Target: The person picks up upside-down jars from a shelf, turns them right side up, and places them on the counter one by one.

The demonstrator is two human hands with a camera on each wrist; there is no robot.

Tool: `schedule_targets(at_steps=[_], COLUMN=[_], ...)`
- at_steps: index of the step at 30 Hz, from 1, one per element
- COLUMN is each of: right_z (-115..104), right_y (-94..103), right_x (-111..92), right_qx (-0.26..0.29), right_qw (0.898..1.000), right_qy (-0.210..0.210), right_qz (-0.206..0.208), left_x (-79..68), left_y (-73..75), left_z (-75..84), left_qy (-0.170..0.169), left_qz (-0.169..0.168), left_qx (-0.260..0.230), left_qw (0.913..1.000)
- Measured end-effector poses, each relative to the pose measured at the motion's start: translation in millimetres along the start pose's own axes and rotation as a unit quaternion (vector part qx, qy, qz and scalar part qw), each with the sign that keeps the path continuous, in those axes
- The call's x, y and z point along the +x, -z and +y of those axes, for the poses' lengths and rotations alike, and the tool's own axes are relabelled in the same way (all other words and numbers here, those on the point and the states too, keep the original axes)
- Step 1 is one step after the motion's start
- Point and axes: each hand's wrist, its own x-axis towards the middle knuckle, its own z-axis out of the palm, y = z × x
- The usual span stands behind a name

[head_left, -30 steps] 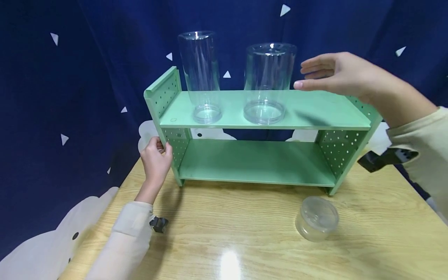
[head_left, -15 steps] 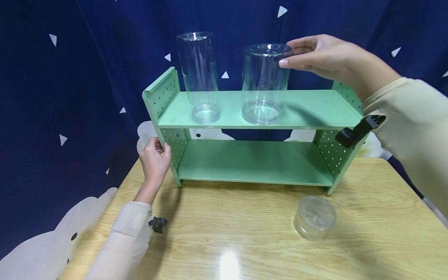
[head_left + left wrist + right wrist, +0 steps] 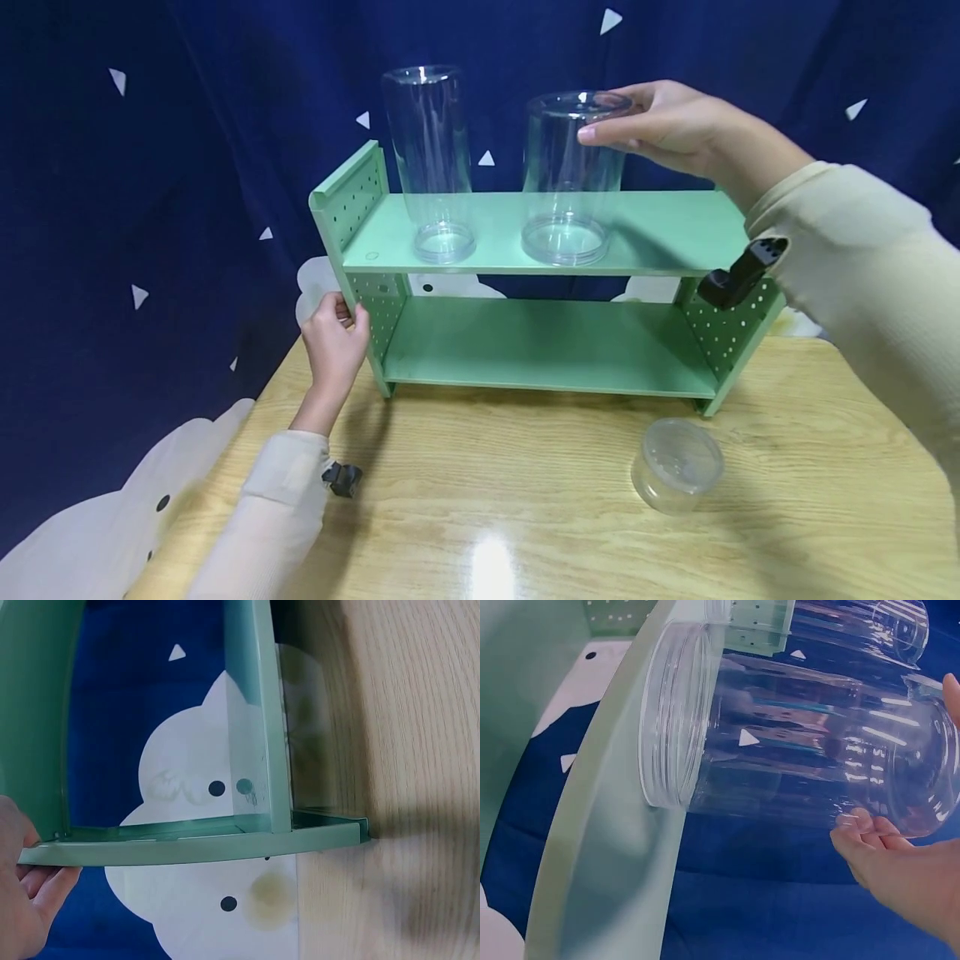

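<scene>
My right hand holds the upper end of a wide clear jar, thumb in front and fingers round the far side. The jar stands upright on the top board of a green two-tier shelf; its ridged ring is at the bottom. In the right wrist view, fingertips lie against the jar wall near its rounded end. To its left stands a taller, narrower clear jar. My left hand pinches the front edge of the shelf's left side panel, which the left wrist view shows between thumb and fingers.
A small round clear container sits on the wooden table, in front of the shelf's right end. Perforated side panels close off the shelf's ends. Behind hangs a dark blue curtain with white triangles and cloud shapes.
My right hand has moved left from beside the wide jar and taken hold of its upper end. The jars, the shelf and my left hand have stayed where they were.
</scene>
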Motion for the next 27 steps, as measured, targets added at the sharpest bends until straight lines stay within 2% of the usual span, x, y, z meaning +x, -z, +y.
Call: schedule_targets(at_steps=[9, 19, 27], right_z=[-1.1, -6.3, -9.9], right_y=[-8.4, -14.4, -13.7], right_x=[-4.5, -16.5, -39.7], right_qx=[-0.038, -0.043, -0.048], right_qw=[0.998, 0.997, 0.992], right_qy=[0.025, 0.038, 0.096], right_qz=[0.034, 0.057, 0.073], left_x=[-0.5, 2.5, 3.5], left_y=[2.7, 5.8, 7.1], left_z=[-1.5, -4.0, -4.5], left_qy=[-0.001, -0.004, 0.000], left_qz=[0.006, 0.002, 0.000], left_qx=[0.013, 0.015, 0.013], left_qw=[0.9999, 0.9999, 0.9999])
